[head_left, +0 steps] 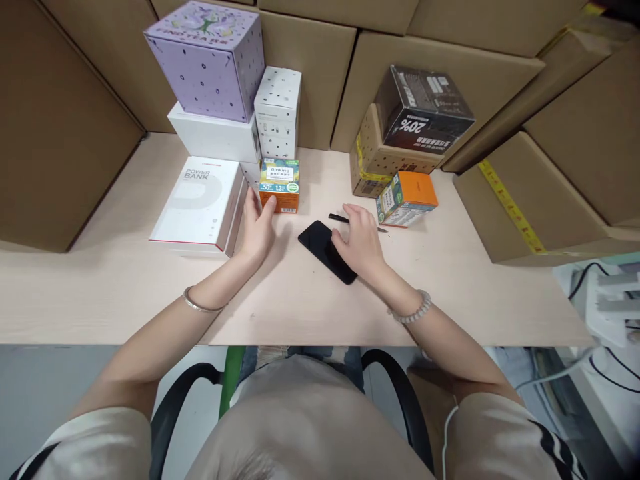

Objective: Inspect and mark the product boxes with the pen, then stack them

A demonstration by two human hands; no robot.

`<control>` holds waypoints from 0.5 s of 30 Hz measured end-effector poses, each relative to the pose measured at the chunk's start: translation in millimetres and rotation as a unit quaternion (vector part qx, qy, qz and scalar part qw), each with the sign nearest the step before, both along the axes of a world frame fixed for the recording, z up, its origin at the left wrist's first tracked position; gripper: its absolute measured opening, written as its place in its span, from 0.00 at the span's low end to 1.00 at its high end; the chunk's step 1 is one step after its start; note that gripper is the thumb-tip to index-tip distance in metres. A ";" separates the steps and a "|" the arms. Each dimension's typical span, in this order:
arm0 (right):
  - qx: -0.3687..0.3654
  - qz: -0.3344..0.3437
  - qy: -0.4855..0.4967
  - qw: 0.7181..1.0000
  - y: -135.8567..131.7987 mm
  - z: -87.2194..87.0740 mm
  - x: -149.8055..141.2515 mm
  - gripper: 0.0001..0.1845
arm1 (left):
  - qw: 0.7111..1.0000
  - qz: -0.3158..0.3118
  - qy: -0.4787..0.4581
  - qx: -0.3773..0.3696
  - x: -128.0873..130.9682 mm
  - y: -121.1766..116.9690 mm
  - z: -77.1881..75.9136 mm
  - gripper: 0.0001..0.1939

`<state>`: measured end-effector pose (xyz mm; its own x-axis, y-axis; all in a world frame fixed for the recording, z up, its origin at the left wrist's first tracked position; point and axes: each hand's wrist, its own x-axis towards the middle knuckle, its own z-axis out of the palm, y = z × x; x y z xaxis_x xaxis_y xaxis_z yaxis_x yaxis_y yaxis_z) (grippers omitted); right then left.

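Note:
My left hand (258, 230) is open, its thumb touching or very near the front of a small orange, blue and yellow Binking box (279, 185). Its fingers point into the gap beside a white power bank box (197, 203). My right hand (361, 241) is over a thin dark pen (339, 218) that lies on the table, its middle covered by the fingers. Thumb and fingers are apart, the thumb above the edge of a black smartphone (320, 245) lying flat. Whether the fingers touch the pen is hard to see.
A purple box (207, 73) sits on a white box (215, 133), beside a tall white patterned box (278, 110). At right, a black box (423, 110) rests on a brown carton (370, 150), behind an orange-topped box (407, 197). Large cardboard cartons (545, 207) border the table.

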<state>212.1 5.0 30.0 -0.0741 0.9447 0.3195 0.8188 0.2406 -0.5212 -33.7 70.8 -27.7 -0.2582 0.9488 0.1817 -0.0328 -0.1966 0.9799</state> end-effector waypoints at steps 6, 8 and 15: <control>-0.079 0.032 0.091 0.992 46.1 0.1 -16.6 0.36 | 0.997 -0.060 -0.022 0.041 4.6 -6.3 26.5 0.29; -0.106 0.015 0.113 0.988 62.5 1.8 -26.6 0.40 | 0.996 -0.068 -0.019 0.051 6.9 -9.3 30.1 0.30; -0.104 0.044 0.114 0.987 83.6 4.1 -52.0 0.37 | 0.996 -0.067 0.017 0.057 12.6 -12.2 23.8 0.29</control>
